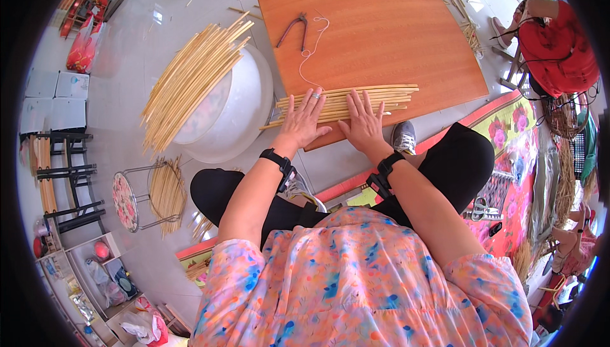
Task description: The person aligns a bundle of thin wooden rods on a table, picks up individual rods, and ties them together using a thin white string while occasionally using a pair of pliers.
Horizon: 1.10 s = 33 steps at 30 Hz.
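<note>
Several straw-coloured reed stalks (394, 89) lie side by side along the near edge of the orange-brown wooden table (381, 23). My left hand (304, 118) rests flat on the left part of the row, fingers spread, a ring on one finger. On the middle of the row lies my right hand (365, 121), also flat with its fingers apart. A thin pale string (305, 61) curls over the tabletop and reaches the stalks by my left fingertips. Beyond it sits a pair of pliers (294, 31) with dark red handles, its jaws pointing away from me.
Left of the table, a big bundle of stalks (190, 80) lies across a round whitish tub (244, 102). A small stool (125, 202) lies tipped near more stalks (168, 197). A floral mat (502, 124) spreads at right. Another person in red (559, 42) sits at the far right.
</note>
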Tool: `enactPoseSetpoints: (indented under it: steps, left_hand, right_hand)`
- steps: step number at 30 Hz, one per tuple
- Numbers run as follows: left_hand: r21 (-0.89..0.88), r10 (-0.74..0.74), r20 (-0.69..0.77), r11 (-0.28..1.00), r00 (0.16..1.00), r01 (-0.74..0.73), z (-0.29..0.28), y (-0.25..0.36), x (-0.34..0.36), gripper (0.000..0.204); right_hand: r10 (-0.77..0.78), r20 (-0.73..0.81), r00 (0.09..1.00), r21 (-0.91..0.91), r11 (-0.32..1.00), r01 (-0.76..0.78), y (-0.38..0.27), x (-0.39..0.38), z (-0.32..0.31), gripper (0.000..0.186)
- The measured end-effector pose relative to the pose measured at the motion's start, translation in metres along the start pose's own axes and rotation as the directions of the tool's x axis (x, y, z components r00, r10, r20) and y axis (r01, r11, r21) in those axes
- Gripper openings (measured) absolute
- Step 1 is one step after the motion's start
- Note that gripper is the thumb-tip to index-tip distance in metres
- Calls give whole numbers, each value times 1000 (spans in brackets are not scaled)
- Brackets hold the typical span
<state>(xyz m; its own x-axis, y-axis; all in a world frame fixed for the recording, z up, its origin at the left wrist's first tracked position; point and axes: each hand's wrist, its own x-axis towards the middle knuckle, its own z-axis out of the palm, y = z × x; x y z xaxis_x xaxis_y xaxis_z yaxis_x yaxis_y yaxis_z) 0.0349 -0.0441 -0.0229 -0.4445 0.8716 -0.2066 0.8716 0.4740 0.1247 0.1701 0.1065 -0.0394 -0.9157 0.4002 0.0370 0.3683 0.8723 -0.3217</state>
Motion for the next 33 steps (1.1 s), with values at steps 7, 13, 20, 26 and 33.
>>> enactPoseSetpoints:
  steps: [7, 13, 20, 26, 33]
  left_hand:
    - [-10, -59, -100, 998, 993, 58, -18, -15, -3, 90]
    - [-107, -87, -222, 992, 971, 64, -11, -26, 1, 74]
    - [-196, -92, -339, 980, 936, 25, -29, -47, 54, 21]
    - [-134, 113, -277, 979, 954, -155, -22, -51, 89, 6]
    - [-145, 164, -267, 967, 950, -208, -16, -54, 96, 5]
  right_hand:
    - [24, 7, 1000, 23, 999, -25, -4, 4, -5, 73]
    - [25, 15, 1000, 9, 1000, -25, -13, 17, -9, 67]
    - [10, 17, 1000, 97, 995, -11, -23, 43, -10, 54]
    - [-149, -134, 980, 182, 968, 172, -20, 66, -5, 29]
    - [-145, -31, 989, 233, 961, 148, -18, 89, 3, 15]
